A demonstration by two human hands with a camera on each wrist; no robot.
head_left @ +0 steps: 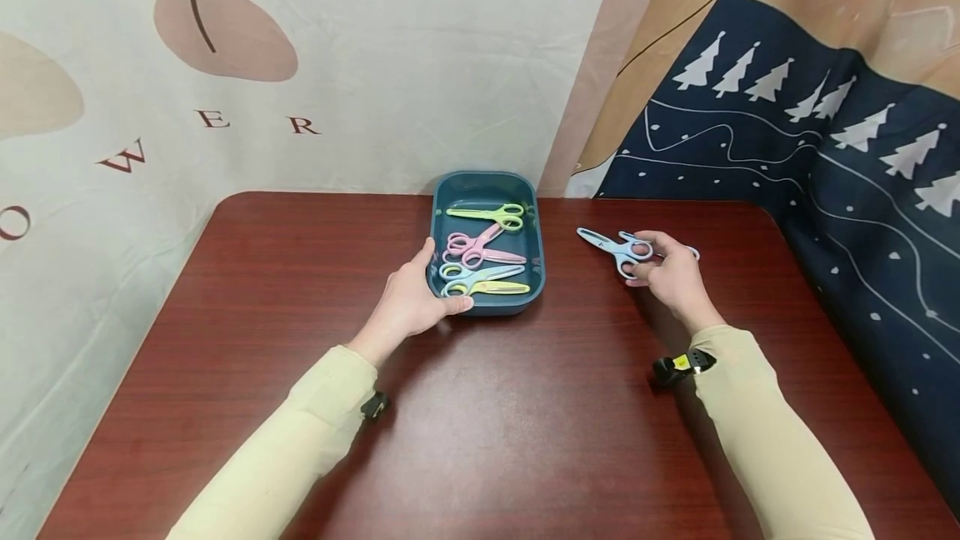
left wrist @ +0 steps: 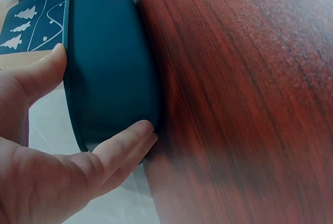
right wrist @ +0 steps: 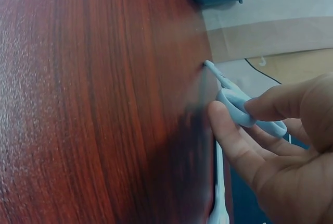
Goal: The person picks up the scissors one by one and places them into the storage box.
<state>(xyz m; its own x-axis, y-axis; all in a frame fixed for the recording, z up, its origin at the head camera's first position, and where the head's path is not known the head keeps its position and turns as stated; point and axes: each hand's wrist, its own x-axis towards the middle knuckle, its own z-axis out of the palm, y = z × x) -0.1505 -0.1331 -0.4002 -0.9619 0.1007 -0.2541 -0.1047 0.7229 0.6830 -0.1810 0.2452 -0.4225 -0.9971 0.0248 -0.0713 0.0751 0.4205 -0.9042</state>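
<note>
A dark teal plastic tray (head_left: 487, 183) stands at the table's far edge, holding green scissors (head_left: 487, 213), pink scissors (head_left: 498, 257), light blue scissors (head_left: 495, 272) and yellow scissors (head_left: 502, 287). My left hand (head_left: 412, 294) grips its near left corner, thumb at the near rim and fingers along the left wall (left wrist: 112, 73). To the tray's right, my right hand (head_left: 671, 273) pinches light blue scissors (head_left: 600, 242) by the handles, blades pointing left; the right wrist view shows the thumb on a handle loop (right wrist: 234, 107). Beyond that hand, another pale blue handle (head_left: 693, 252) shows partly; the rest is hidden.
The reddish-brown wooden table (head_left: 525, 440) has rounded far corners. A pale printed cloth (head_left: 420, 65) hangs right behind it, and a navy cloth with white trees (head_left: 750, 140) hangs along the right side. Both wrists carry black straps (head_left: 682, 367).
</note>
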